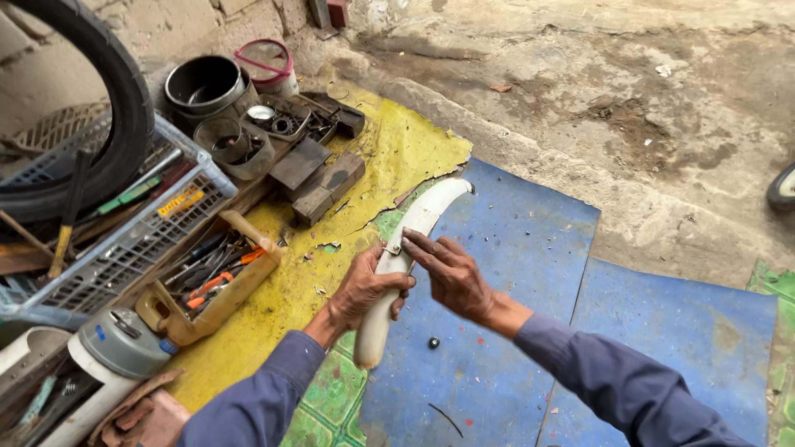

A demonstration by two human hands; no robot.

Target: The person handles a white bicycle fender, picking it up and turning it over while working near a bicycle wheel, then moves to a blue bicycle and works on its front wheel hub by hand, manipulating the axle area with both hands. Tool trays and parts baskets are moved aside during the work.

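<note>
A long curved white plastic panel (420, 215) is held above a blue mat (513, 248). My left hand (362, 285) is wrapped around its lower middle. My right hand (451, 273) reaches in from the right, its fingertips on a small metal clip (392, 248) fixed to the panel's edge. Both arms wear dark blue sleeves. A small dark nut (433, 342) lies on the blue mat below my hands.
A tan cut-open jug (228, 290) holds hand tools at left. A white wire basket (132, 240), a black tyre (124, 108), metal bowls (207, 83) and wooden blocks (327, 186) crowd the upper left. Yellow sheet (373, 149) and bare dirt ground (646, 108) lie beyond.
</note>
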